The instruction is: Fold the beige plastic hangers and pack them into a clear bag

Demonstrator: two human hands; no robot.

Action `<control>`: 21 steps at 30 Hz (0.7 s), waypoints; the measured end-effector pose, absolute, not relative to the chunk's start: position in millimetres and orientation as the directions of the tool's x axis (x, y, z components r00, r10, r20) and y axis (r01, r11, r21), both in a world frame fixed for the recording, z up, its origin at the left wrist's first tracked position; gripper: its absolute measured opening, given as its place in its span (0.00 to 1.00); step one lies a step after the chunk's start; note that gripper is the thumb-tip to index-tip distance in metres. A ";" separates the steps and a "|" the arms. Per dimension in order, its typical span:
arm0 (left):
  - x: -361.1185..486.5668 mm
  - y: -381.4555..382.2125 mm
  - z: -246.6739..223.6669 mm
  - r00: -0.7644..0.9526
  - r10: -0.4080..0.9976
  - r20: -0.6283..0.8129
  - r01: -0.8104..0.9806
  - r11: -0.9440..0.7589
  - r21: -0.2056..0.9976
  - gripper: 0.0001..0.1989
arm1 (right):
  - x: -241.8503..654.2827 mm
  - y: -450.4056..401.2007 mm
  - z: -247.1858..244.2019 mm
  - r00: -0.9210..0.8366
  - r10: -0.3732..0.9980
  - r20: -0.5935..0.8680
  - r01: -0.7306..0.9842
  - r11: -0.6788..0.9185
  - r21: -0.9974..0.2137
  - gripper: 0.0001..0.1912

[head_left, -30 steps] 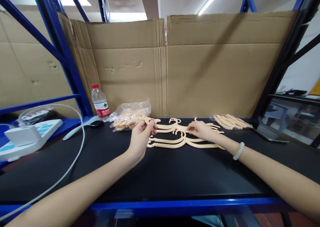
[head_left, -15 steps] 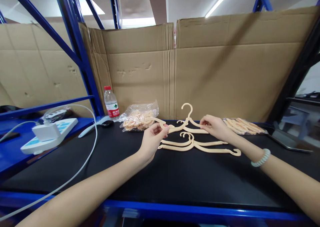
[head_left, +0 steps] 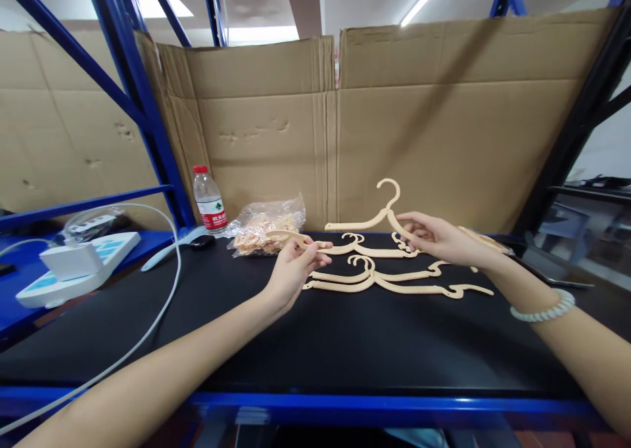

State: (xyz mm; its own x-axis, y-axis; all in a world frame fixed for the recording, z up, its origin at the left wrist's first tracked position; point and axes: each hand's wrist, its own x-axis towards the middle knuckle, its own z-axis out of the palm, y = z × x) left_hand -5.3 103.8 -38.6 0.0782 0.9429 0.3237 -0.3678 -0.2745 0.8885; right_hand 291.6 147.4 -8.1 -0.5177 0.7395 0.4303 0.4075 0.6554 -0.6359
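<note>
My right hand [head_left: 434, 239] pinches a beige plastic clothes hanger [head_left: 362, 225] by its right arm, holding it up with the hook on top. The hanger's left end is free and bare. In my left hand [head_left: 297, 265], closed fingers grip a small curved beige hanger end piece [head_left: 284, 235] that points left. Just behind the left fingers, another beige hanger [head_left: 379, 253] lies on the black tabletop [head_left: 365, 343]. Closer to me lie more folding hangers [head_left: 409, 289], one behind the other, with hooked end pieces at their right ends.
A clear bag of beige pieces [head_left: 269, 226] and a red-capped water bottle [head_left: 210, 201] stand at the back left. Another bag [head_left: 486, 239] is partly behind my right hand. On the left are a power strip [head_left: 79, 270] and a white cable [head_left: 172, 280]. Cardboard [head_left: 424, 126] walls the back.
The hanger in my right hand has risen and moved right, away from my left hand. My left hand keeps its end piece. The view has shifted slightly.
</note>
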 end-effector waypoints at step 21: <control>-0.9 99.3 -34.6 0.096 0.970 0.224 -0.446 -0.159 0.881 0.12 | 265.2 121.3 1.1 -0.543 0.721 0.430 0.264 0.633 -0.728 0.17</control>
State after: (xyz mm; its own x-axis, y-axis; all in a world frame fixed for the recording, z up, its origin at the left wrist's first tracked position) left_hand -0.9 99.3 -34.6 0.0961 0.9698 0.2240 -0.4462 -0.1592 0.8807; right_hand 265.2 121.3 1.1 -0.5431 0.7214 0.4298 0.2642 0.6327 -0.7280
